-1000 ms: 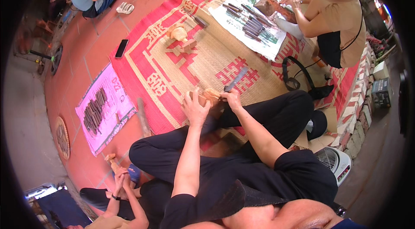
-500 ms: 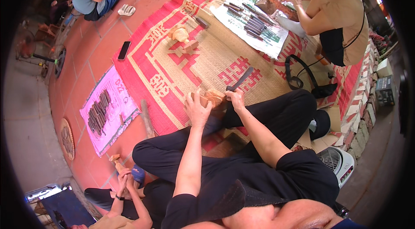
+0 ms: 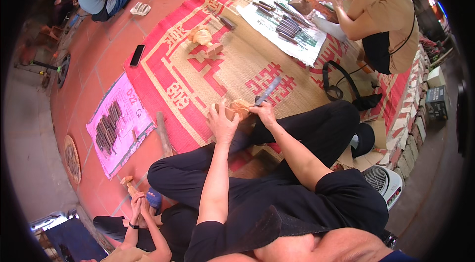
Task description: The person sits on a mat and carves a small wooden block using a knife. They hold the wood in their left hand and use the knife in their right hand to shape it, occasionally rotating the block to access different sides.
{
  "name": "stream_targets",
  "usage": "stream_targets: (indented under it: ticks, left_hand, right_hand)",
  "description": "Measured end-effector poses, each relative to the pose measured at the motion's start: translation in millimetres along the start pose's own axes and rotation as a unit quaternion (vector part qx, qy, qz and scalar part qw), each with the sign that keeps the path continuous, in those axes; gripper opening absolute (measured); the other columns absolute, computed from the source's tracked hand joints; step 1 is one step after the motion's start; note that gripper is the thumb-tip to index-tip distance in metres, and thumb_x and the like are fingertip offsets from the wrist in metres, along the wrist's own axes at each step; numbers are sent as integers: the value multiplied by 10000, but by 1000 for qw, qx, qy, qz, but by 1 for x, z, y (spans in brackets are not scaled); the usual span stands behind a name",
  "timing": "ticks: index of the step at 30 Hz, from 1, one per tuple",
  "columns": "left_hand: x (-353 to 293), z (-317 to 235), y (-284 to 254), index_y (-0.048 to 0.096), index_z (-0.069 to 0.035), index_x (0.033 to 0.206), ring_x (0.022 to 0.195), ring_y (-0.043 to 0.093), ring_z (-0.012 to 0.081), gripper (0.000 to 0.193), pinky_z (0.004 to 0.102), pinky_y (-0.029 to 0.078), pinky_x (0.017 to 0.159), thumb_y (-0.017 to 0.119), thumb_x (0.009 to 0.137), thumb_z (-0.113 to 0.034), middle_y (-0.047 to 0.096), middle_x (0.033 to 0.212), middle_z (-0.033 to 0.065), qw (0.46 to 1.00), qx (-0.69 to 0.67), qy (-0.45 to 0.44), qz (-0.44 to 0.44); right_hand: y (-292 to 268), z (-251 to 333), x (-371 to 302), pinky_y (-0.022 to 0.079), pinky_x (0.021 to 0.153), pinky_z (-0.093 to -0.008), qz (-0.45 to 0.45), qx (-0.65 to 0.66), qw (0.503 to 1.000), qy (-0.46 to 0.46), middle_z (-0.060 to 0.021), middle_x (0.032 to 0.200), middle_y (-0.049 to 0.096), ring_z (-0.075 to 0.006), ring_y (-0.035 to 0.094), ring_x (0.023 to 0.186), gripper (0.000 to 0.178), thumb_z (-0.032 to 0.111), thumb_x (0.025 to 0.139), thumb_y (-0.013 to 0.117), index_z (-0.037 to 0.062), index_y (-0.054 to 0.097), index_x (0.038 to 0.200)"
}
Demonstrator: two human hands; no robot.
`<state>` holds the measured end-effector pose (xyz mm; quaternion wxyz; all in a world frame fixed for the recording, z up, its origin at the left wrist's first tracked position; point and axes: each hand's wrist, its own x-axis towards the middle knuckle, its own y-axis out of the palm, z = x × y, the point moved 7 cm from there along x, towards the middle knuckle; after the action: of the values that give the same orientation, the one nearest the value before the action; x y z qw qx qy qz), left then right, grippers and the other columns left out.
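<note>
My left hand (image 3: 222, 122) is closed around a light-brown carved wooden piece (image 3: 241, 107), held above my crossed legs. Its lower part is hidden by my fingers. Close against its right side, my right hand (image 3: 265, 113) grips a knife (image 3: 269, 89), whose grey blade points up and away to the right. Whether the knife touches the wood, I cannot tell. Beyond my hands, another carved wooden figure (image 3: 202, 37) lies on the red and straw-coloured mat (image 3: 232, 71).
Dark-handled tools (image 3: 109, 127) lie on a pink sack (image 3: 127, 111) at left, beside a wooden stick (image 3: 163, 132). More tools (image 3: 292, 32) rest on a white sack at far right, near a seated person (image 3: 388, 24). A phone (image 3: 137, 55) and a fan (image 3: 383, 183) are around me.
The knife has turned in my right hand, so its blade now looks lighter and sits a little further left. My left hand keeps its hold on the wooden piece. The whole view has shifted slightly.
</note>
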<state>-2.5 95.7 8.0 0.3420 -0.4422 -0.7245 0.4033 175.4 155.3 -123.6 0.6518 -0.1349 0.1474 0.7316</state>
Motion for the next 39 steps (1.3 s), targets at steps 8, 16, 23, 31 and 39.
stream_targets:
  ticks: [8,16,23,31,39]
  left_hand:
    - [0,0,-1,500,-194,1273,1099,475,371,658,513,404,874,708,666,-341,449,1231,174,1000,7,22,-16]
    - [-1,-1,-1,495,-208,1278,1124,465,366,664,509,406,889,728,664,-309,436,1249,153,1000,5,2,-7]
    - [-2,-1,-2,514,-200,1263,1097,475,365,652,513,404,874,714,657,-332,447,1229,160,1000,2,18,-22]
    - [-2,-2,-2,489,-188,1278,1132,462,384,651,515,408,912,717,677,-291,440,1244,167,1000,-19,12,-12]
    - [0,-1,-2,515,-191,1248,1081,488,370,611,510,410,867,704,685,-335,459,1191,162,999,-2,24,-24]
  right_hand:
    - [-7,5,0,479,671,-248,-20,28,999,35,-36,760,665,-98,601,708,102,90,733,706,17,698,803]
    - [1,10,-3,476,715,-265,40,-128,991,-14,-48,788,687,-139,631,759,194,121,718,713,-5,707,865]
    - [-4,5,0,474,679,-252,22,-13,999,22,-33,769,674,-115,616,739,91,96,740,694,28,693,801]
    - [-13,2,7,501,662,-275,-38,14,999,35,-26,770,666,-132,628,742,136,131,752,698,45,670,854]
    - [0,12,1,495,646,-259,7,-103,995,-4,-74,768,697,-132,645,683,152,141,739,703,38,672,846]
